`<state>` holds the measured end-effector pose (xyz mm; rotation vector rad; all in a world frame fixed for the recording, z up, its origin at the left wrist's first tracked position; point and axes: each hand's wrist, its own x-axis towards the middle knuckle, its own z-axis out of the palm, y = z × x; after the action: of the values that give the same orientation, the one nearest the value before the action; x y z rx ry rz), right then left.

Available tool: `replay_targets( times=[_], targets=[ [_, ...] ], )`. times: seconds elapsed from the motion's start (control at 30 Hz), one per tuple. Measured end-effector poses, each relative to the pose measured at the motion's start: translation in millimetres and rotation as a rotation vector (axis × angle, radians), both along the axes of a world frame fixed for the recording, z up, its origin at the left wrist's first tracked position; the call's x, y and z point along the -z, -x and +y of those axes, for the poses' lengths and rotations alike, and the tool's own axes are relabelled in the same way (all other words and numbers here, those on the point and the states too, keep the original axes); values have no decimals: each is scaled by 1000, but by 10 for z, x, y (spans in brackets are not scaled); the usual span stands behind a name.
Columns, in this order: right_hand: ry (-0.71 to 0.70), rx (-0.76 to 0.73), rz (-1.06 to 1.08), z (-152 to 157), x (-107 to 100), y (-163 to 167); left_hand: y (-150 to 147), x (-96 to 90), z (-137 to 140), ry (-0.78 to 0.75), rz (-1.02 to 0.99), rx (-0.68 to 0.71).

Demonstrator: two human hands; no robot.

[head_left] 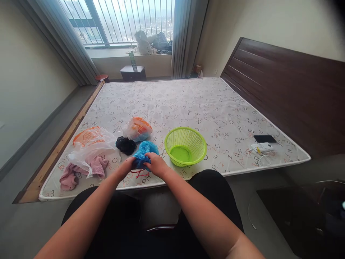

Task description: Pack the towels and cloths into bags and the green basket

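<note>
A crumpled blue plastic bag is gripped between my two hands near the mattress's front edge. My left hand closes on its left side, and my right hand pinches it from the right. What the bag contains, if anything, is hidden. Thin red strings lie on the mattress just below the hands. Immediately left of the blue bag is a black bundled bag. Right of my hands stands a green plastic basket, with nothing visible inside.
On the mattress are a white-and-orange plastic bag, another such bag and a pink towel. At the right lie a black phone and a white device with a cable. A headboard borders the right side.
</note>
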<state>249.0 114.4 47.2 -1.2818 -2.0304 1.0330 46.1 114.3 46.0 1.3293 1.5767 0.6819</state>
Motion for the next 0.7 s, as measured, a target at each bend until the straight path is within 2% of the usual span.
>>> replay_targets(
  times=[0.17,0.23,0.3,0.37,0.53,0.7],
  targets=[
    [72,170,127,103,-10,-46,39,26,105,51,-119,-135],
    [126,238,173,134,-29,-76,82,45,138,65,-84,-166],
    [181,303,217,155,-42,-103,113,53,143,51,35,-132],
    [231,348,260,167,-50,-119,115,35,118,-58,153,-44],
    [282,336,308,165,-50,-100,8,-86,-10,-592,383,172],
    [244,260,292,127,-15,-38,-112,-77,-61,-711,493,249]
  ],
)
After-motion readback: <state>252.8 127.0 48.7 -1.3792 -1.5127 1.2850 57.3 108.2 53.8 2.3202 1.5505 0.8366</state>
